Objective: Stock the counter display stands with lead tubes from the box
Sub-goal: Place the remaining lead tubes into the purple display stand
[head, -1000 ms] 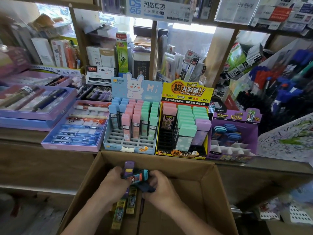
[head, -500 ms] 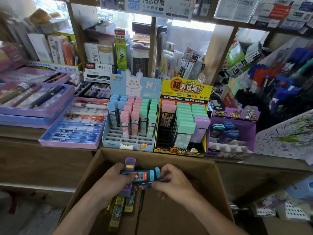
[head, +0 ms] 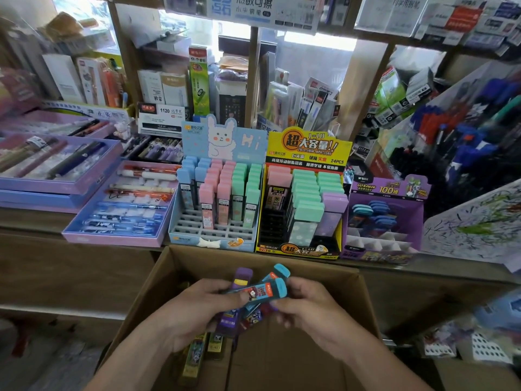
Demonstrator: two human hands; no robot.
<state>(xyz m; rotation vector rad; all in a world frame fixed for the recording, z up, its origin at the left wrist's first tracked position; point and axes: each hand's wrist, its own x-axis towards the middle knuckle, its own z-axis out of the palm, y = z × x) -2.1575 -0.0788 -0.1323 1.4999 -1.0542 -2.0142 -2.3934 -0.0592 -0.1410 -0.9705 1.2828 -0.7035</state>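
Note:
Over the open cardboard box (head: 363, 294) both my hands hold a bunch of lead tubes. My left hand (head: 194, 311) grips a purple-capped tube (head: 241, 277) and others below it. My right hand (head: 307, 306) pinches blue-capped tubes (head: 270, 290) lying crosswise on top. More tubes with yellow labels (head: 194, 354) lie in the box bottom. On the counter behind stand three displays: a blue bunny stand (head: 214, 241) with pastel tubes, a yellow-and-black stand (head: 298, 249) with green and purple tubes, and a purple stand (head: 386, 221) with several blue-capped tubes and bare slots in front.
Purple pen trays (head: 112, 218) lie on the wooden counter (head: 42, 221) to the left. A slanted pen rack (head: 465, 153) and a scribbled test sheet (head: 476, 224) fill the right side. Shelves packed with stationery boxes (head: 163, 88) rise behind the stands.
Both hands have lifted the bunch of tubes a little higher over the box. A second blue-capped tube now shows fanned out behind the first one.

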